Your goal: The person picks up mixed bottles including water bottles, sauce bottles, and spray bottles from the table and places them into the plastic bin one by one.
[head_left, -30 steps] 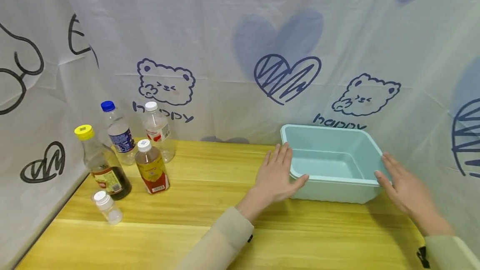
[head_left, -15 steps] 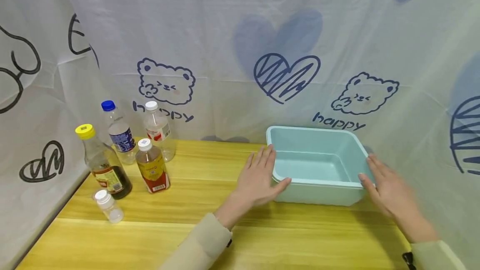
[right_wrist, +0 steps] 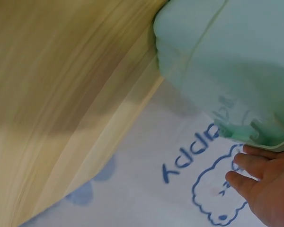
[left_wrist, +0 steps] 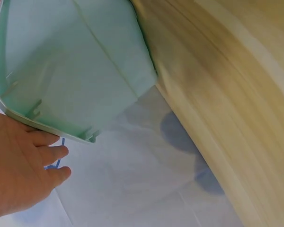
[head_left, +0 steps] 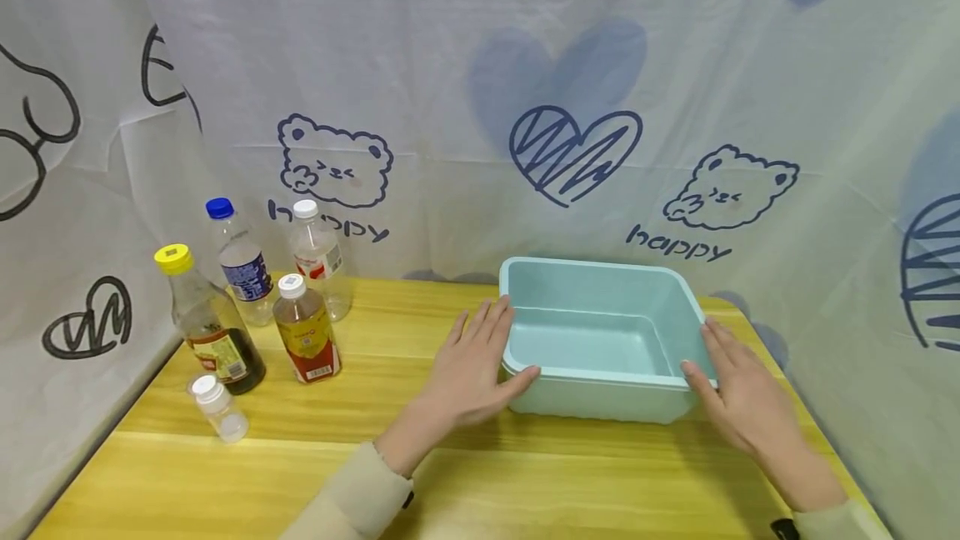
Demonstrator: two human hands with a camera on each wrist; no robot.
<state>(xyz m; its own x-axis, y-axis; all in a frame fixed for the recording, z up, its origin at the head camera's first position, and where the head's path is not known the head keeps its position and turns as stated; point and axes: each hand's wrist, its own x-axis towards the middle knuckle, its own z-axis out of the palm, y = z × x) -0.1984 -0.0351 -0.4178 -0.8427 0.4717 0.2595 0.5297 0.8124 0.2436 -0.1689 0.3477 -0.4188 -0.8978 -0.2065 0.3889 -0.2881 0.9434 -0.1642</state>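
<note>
A light blue-green plastic bin [head_left: 600, 397] stands on the table between both hands; its inside shows nothing in it. My left hand [head_left: 468, 367] lies against the bin's left end, fingers straight along the rim and thumb over the front corner. On the opposite end, my right hand [head_left: 750, 394] rests the same way, thumb near the front right corner. From the left wrist, the left hand [left_wrist: 19, 165] touches the rim of the bin [left_wrist: 71, 61] with extended fingers. In the right wrist view, the right hand [right_wrist: 270, 184] touches the rim of the bin [right_wrist: 217, 52] too.
At the table's left stand a yellow-capped bottle of dark liquid [head_left: 243, 361], a blue-capped bottle [head_left: 249, 277], a clear white-capped bottle [head_left: 321, 261], a bottle with a yellow-red label [head_left: 309, 344] and a small white-capped jar [head_left: 225, 417]. A printed curtain [head_left: 450, 132] hangs behind the wooden table [head_left: 525, 490].
Both hands and the bin have slid left along the table, and slightly nearer. More table shows to the bin's right. The bottles stay where they were.
</note>
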